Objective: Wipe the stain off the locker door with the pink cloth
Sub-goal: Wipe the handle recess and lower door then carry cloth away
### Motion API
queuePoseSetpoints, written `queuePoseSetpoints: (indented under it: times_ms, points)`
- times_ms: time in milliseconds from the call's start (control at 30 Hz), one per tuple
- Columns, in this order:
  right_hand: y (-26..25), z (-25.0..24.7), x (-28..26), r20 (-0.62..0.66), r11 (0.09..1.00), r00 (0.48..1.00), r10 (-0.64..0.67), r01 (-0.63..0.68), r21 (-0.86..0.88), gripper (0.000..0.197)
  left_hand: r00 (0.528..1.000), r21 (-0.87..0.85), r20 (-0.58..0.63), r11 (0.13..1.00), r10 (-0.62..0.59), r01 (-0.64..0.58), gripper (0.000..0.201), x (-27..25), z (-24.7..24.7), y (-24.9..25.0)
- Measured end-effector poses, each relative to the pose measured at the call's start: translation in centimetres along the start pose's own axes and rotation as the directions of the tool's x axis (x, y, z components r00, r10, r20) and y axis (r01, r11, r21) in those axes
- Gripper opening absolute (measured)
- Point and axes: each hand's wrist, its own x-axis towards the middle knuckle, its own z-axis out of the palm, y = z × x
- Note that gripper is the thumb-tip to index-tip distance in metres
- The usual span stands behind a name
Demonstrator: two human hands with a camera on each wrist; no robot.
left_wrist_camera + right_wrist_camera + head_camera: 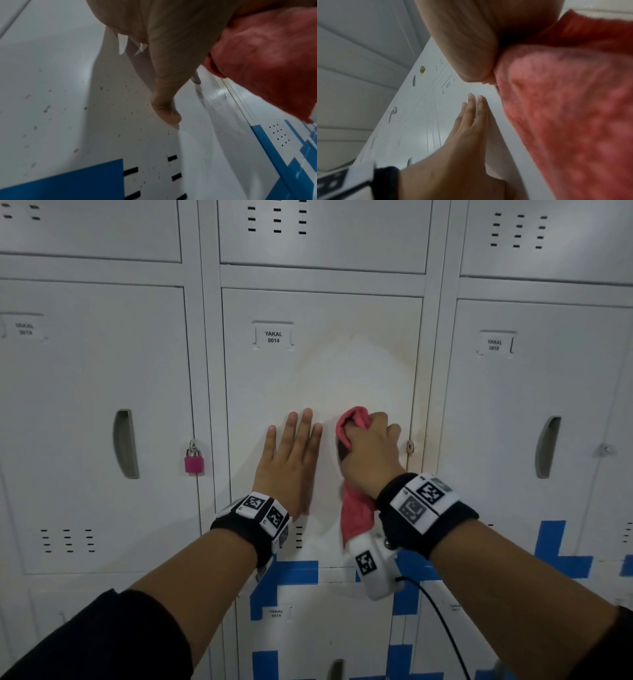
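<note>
The white locker door (260, 392) labelled YAKAL 0014 carries a faint yellowish stain (342, 350) arching over its right half. My right hand (371, 446) grips the bunched pink cloth (352, 419) and presses it on the door beside the right edge, over the handle recess; a loose tail of the cloth hangs below my wrist. My left hand (291, 453) lies flat on the door, fingers straight, just left of the cloth. In the left wrist view small brownish specks (101, 88) dot the door near my thumb (166, 111). The right wrist view is filled by the cloth (565, 108), with my left hand (471, 121) flat beyond it.
Neighbouring lockers stand on both sides; the left one carries a pink padlock (194, 462) on its hasp. Blue tape (291, 577) marks the lockers below. A black cable (442, 625) runs down from my right wrist device. A hasp (410, 446) sits at the door's right edge.
</note>
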Motion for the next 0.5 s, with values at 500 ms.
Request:
queuePoseSetpoints:
  times_ms: [500]
  points:
    - [3.7, 3.9, -2.3, -0.021, 0.945, 0.983, -0.182, 0.169, -0.279, 0.032, 0.998, -0.019, -0.069, 1.0, -0.013, 0.012, 0.084, 0.0, 0.4, 0.6]
